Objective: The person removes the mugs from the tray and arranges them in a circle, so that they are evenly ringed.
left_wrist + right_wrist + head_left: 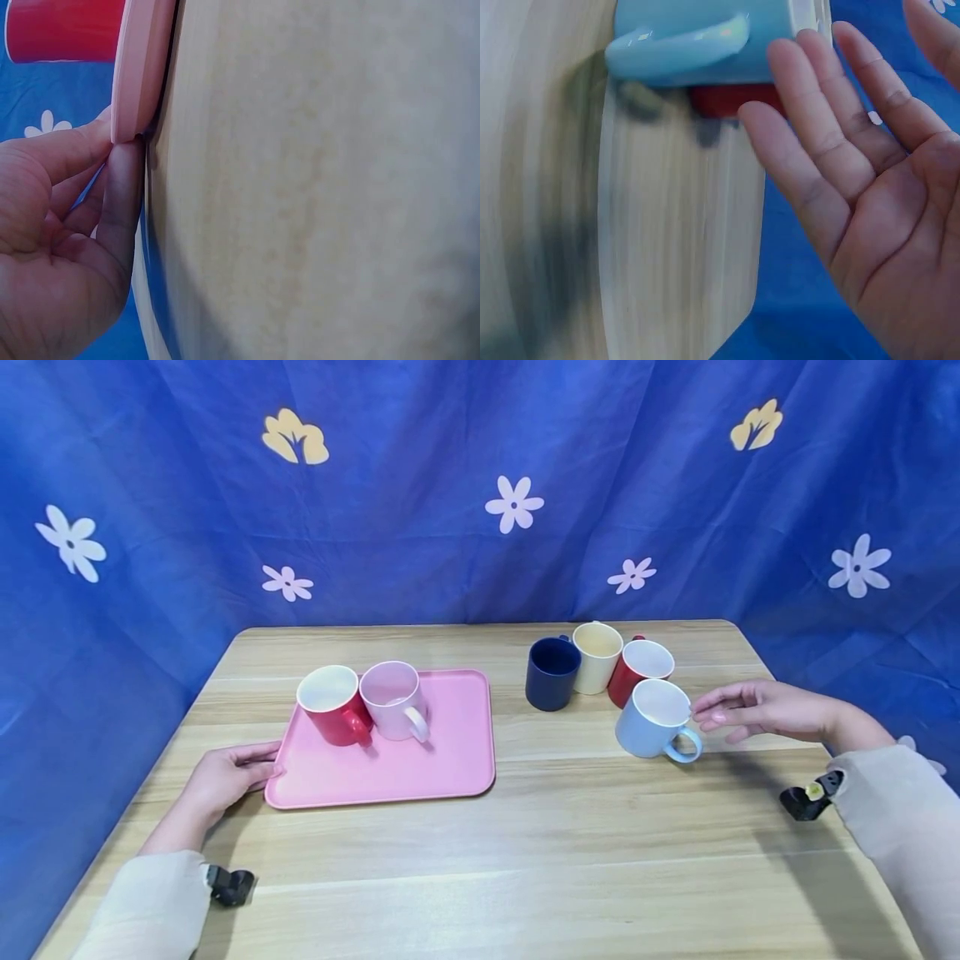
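Observation:
A pink tray (420,760) lies left of centre on the wooden table and carries a red mug (332,706) and a pale pink mug (392,700). My left hand (247,768) rests on the table with its fingertips against the tray's left rim (139,67); the fingers (120,195) are relaxed. To the right stands a light blue mug (652,720) with its handle toward me. My right hand (712,714) hovers just right of its rim, palm open and fingers (817,142) straight, close to the light blue mug (697,37) without gripping it.
Behind the light blue mug stand a second red mug (639,664), a cream mug (597,656) and a navy mug (551,675), close together. A blue flowered cloth (480,485) hangs behind the table. The table's right edge (765,668) runs near my right hand.

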`<move>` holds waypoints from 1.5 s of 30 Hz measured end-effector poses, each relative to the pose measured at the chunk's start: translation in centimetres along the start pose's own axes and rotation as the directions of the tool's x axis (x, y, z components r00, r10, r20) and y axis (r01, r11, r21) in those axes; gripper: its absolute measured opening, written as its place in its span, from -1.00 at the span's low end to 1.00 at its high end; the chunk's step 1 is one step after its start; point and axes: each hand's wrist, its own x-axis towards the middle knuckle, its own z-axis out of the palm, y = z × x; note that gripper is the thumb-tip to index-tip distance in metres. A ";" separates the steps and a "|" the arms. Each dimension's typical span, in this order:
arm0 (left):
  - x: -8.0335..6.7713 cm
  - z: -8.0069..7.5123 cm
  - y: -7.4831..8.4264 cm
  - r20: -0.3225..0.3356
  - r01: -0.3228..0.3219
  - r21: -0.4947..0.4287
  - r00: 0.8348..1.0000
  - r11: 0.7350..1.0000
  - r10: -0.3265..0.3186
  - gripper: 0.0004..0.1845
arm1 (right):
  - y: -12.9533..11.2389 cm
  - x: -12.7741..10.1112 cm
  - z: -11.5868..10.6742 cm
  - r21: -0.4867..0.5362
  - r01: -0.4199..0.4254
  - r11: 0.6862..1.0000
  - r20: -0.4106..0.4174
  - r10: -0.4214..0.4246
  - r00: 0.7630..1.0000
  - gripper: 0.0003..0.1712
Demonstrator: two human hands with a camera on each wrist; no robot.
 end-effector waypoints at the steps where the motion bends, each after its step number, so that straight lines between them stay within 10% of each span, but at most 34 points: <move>1: 0.0 0.1 0.0 0.001 0.001 0.004 1.000 1.000 -0.001 -0.42 | -0.1 0.1 0.0 0.007 0.020 1.000 0.006 -0.020 1.000 -0.51; 16: -0.1 0.1 0.1 -0.011 0.010 0.017 1.000 1.000 -0.010 -0.41 | -2.2 4.0 2.4 0.063 0.225 0.972 0.060 -0.229 0.972 -0.57; 45: 0.0 0.1 0.2 -0.007 0.024 0.015 1.000 1.000 -0.024 -0.40 | -7.6 13.8 9.4 0.066 0.219 0.973 0.189 -0.228 0.955 -0.52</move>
